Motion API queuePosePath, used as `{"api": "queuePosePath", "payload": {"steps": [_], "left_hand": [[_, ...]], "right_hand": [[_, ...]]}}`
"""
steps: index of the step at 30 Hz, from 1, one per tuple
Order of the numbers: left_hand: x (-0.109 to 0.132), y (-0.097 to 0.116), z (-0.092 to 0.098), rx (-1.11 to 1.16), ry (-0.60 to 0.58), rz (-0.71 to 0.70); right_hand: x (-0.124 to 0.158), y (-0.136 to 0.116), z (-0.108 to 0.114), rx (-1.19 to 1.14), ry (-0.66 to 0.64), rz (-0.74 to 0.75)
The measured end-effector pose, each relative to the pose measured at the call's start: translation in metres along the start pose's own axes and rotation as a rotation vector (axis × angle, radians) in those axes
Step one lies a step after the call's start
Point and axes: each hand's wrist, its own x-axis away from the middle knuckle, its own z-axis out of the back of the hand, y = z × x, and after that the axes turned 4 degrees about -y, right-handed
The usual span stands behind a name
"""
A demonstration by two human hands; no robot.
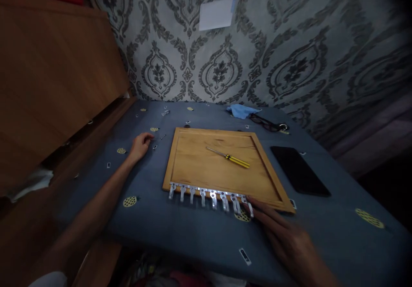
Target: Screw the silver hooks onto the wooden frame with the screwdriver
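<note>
A framed wooden panel (196, 154) lies flat on the blue patterned cloth. Along its near edge runs a metal strip (219, 192) with several hanging metal clips. On the panel rests a screwdriver (236, 160) with a yellow and black handle. My right hand (286, 231) is at the strip's right end, its fingertips against the last clip and the panel's near edge. Left of the panel, my left hand (140, 145) rests on the cloth with fingers curled together beside some tiny pieces (163, 137); whether it pinches anything is too small to tell.
A black tablet-like slab (299, 171) lies right of the panel. Behind it are dark glasses (268, 123) and a blue cloth (241, 110). A wooden cabinet (58, 72) borders the left side, and a patterned wall (219, 70) stands behind.
</note>
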Motion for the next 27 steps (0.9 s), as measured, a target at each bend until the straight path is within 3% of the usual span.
{"api": "queuePosePath", "payload": {"steps": [2,7,10,18,27], "left_hand": [[-0.001,0.004,0.004,-0.027,-0.025,-0.015],[-0.003,0.014,0.016,-0.096,-0.113,-0.041],[0.001,0.017,0.023,-0.122,-0.179,-0.050],[0.011,0.028,0.030,-0.174,-0.330,-0.081],[0.020,0.038,0.035,-0.230,-0.355,-0.096]], "right_hand": [[0.002,0.000,-0.002,0.001,0.029,-0.007],[0.001,0.000,0.005,-0.043,-0.088,-0.043],[0.003,0.003,0.007,-0.080,-0.092,-0.101],[0.006,0.003,0.006,-0.108,-0.127,-0.157],[0.012,0.007,0.001,-0.124,-0.122,-0.116]]}}
